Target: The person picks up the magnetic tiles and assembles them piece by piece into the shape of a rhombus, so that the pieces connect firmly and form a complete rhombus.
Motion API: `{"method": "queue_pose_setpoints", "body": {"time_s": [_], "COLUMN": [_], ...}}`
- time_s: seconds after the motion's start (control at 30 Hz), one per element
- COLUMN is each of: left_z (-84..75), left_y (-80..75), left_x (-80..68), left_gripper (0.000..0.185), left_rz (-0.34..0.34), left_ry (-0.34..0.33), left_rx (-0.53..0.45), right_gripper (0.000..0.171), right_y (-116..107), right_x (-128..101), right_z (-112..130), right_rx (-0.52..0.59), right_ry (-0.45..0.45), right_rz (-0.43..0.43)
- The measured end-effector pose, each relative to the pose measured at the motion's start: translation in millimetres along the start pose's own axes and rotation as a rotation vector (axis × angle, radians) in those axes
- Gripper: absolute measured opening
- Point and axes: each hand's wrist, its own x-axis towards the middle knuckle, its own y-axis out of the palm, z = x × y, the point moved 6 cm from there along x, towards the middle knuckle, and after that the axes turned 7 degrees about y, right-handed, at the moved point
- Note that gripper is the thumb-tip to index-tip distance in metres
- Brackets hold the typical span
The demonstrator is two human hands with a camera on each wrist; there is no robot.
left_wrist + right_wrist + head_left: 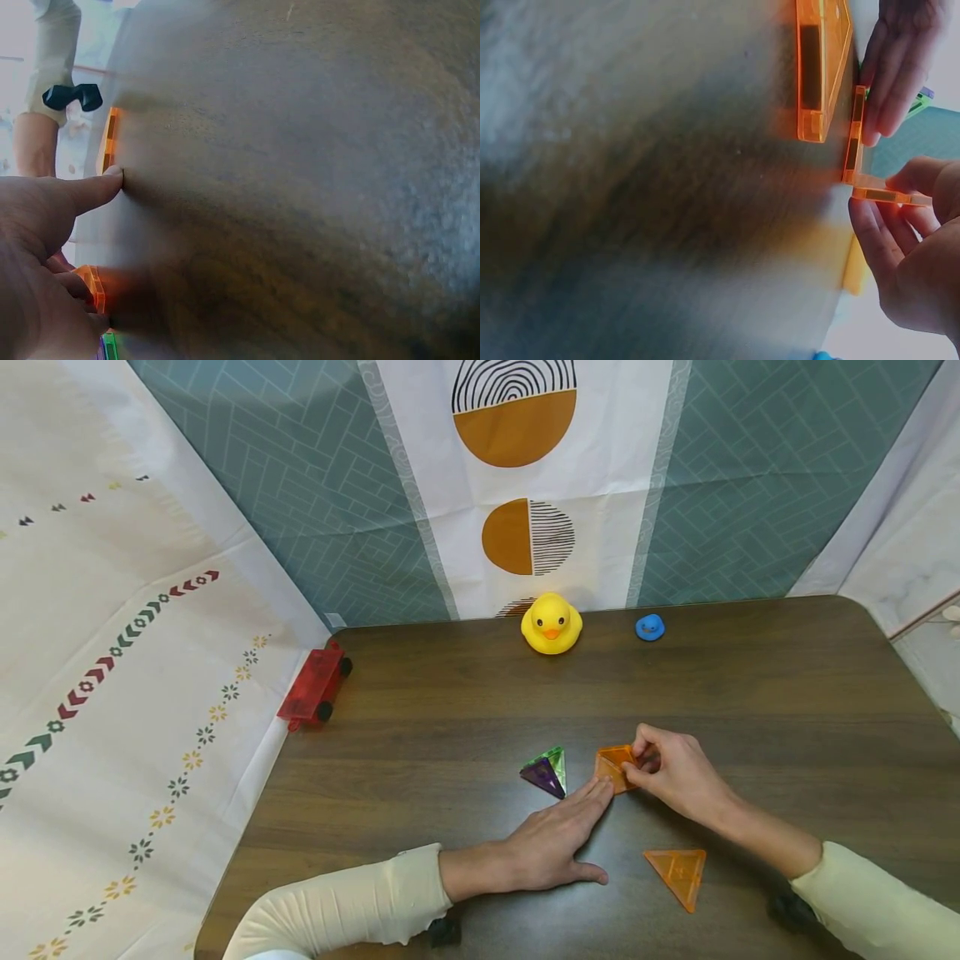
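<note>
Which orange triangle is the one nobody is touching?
Start at the dark wooden table and come to its near edge, between the two sleeves. The flat orange triangle lies alone there, pointing toward the edge. The other orange pieces stand up between the hands, further in.

My hands at the orange tiles

My right hand (pixel 675 772) pinches the folded orange tiles (pixel 615 766); my left hand (pixel 558 843) lies flat, fingertips touching them

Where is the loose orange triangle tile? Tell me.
In the head view the orange triangle tile lies flat on the table's near right, just below the right hand.
</note>
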Motion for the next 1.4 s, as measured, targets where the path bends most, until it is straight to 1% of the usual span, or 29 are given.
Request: {"method": "queue_pose_setpoints", "body": {"time_s": [0.7, 0.87, 1.0, 1.4], "left_z": [0.7, 0.5, 0.4, -0.6], "left_y": [0.7, 0.3, 0.1, -0.4], "left_x": [0.6, 0.1, 0.0, 0.2], "left_gripper": [0.111, 0.111, 0.111, 0.111], "left_rz": [0.010, 0.006, 0.001, -0.004], "left_ry": [-0.009, -0.007, -0.005, -0.001], "left_rx": [0.009, 0.012, 0.006, -0.006], "right_gripper": [0.028, 0.025, 0.026, 0.027], "right_y": [1.5, 3.4, 5.3, 5.7], "right_x": [0.6, 0.4, -0.5, -2.0], "right_z": [1.2, 0.8, -0.1, -1.2], "right_rx": [-0.026, -0.034, -0.020, -0.007], "right_ry": [0.000, 0.016, 0.036, 0.046], "right_rz": [-0.013, 0.006, 0.030, 0.041]}}
